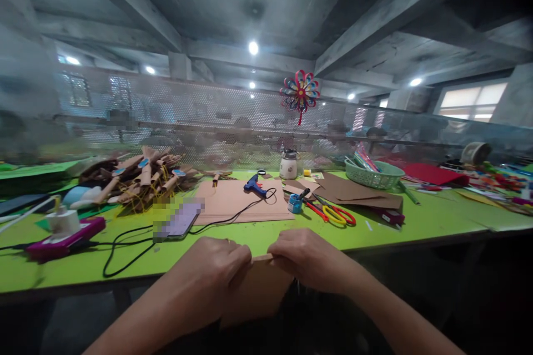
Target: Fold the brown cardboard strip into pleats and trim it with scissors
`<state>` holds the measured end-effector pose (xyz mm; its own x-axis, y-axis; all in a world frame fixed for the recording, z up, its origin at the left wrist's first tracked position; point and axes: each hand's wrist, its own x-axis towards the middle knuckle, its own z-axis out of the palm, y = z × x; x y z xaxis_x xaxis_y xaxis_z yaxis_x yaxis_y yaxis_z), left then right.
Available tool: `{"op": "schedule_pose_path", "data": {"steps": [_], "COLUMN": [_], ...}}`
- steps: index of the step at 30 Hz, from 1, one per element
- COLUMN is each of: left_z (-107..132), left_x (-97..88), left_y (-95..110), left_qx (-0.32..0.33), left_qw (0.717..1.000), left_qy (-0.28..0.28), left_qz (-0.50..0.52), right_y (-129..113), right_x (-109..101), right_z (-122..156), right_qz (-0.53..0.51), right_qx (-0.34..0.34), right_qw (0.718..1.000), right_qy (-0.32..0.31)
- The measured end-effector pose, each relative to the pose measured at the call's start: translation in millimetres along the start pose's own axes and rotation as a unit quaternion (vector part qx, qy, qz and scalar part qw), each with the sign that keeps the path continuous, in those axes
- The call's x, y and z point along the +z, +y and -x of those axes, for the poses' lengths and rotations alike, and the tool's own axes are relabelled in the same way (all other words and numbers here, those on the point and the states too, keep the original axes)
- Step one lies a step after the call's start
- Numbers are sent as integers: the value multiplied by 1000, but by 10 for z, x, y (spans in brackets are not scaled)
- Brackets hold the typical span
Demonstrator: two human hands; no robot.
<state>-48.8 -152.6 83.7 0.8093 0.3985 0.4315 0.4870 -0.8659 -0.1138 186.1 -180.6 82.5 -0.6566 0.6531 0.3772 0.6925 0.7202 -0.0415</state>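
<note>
Bright green surface (pixel 353 239) running wall to wall across view, cluttered. At left, purple power strip (pixel 85 234) with white plug, cords, phone (pixel 188 222) partly pixelated; behind, heap of brown paper rolls (pixel 145 177). In middle, flat cardboard (pixel 222 205) with blue glue gun (pixel 255 186) on top; just right, blue jar (pixel 295 204) and scissors with yellow handles (pixel 334 216). Farther back, pale bottle (pixel 288 166); to right, green basket (pixel 383 176) and red sheet (pixel 435 173). Beyond, perforated metal screen (pixel 216 116), red pinwheel-like ornament (pixel 300 92) in front of it. Grey concrete ceiling (pixel 266 5), lit lamps, window at right.

Brown cardboard piece (pixel 258 294) between both hands, hanging below them at surface's near edge. Left hand (pixel 219 266) and right hand (pixel 312 260) pinching its top edge, fingers curled, slight gap between. Cannot tell about lower end, too dark.
</note>
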Motion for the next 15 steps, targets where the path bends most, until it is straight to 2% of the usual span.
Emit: {"op": "schedule_pose_path", "data": {"steps": [3,6,10,15], "left_z": [39,83,120,174], "left_x": [-137,-188,-63,102], "left_y": [51,62,35,-38], "left_qx": [-29,-73,-117,-119], "left_qw": [996,980,961,961], "left_qy": [-12,-31,-31,1], "left_qz": [78,183,250,251], "right_y": [-55,-72,-60,-53], "right_x": [37,45,76,139], "right_z": [-23,-30,-60,-93], "right_qz": [-51,-102,-131,-155], "right_qx": [-21,-30,-9,-4], "right_qw": [998,994,991,988], "right_qy": [6,-3,-11,16]}}
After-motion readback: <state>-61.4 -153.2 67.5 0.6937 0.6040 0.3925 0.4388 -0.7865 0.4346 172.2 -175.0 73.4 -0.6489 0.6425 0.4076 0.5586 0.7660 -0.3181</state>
